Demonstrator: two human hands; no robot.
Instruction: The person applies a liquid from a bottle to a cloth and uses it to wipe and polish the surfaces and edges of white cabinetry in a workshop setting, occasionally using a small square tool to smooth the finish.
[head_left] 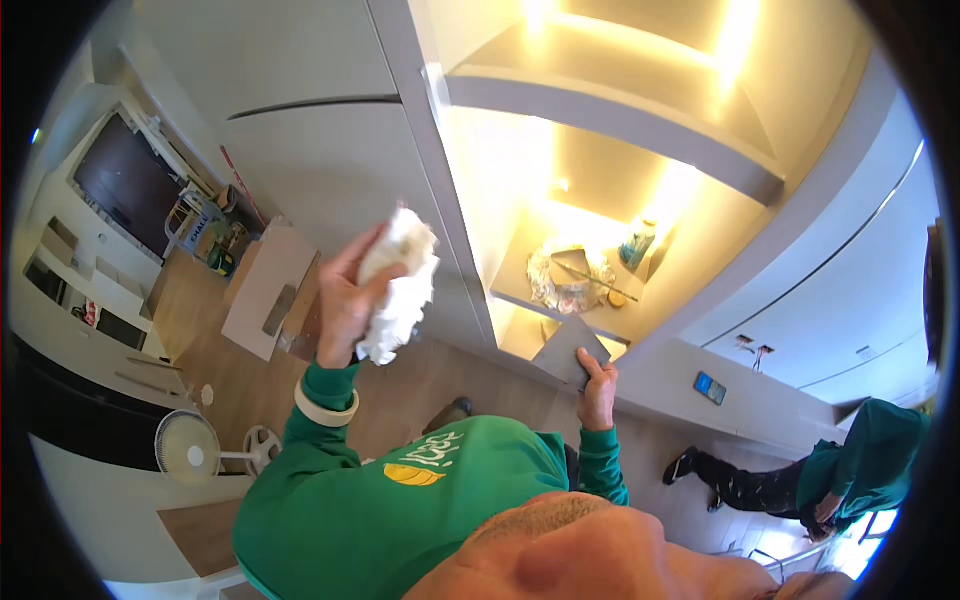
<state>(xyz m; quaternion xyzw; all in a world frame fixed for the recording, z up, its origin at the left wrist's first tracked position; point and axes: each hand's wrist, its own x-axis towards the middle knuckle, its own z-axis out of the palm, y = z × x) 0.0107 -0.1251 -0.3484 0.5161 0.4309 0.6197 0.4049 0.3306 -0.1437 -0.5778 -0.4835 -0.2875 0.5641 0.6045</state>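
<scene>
Raised in front of the cabinet door [330, 170], the left hand [352, 290] is clenched around a crumpled white cloth [405, 285]; the fingers wrap its upper part and the loose end hangs below the palm. That forearm rises from the lower edge in a green sleeve [310, 440] with a pale band [325, 405] at the wrist. The right hand [597, 388] reaches up and grasps a grey flat panel [572, 352] by its lower corner, thumb on the face, just below the front edge of a lit shelf [560, 305]. On that shelf lies a crumpled sheet of clear plastic [565, 275], and near its back right corner stands a small blue-green package [637, 243]. A higher shelf [620, 120] glows above it. On the grey wall to the right sits a small blue rectangular label [710, 387]. At the far left, a colourful box [205, 235] rests on the floor below a dark screen [125, 180], and a white fan [190, 445] stands lower down. Another person in green [850, 470] crouches at the right.
</scene>
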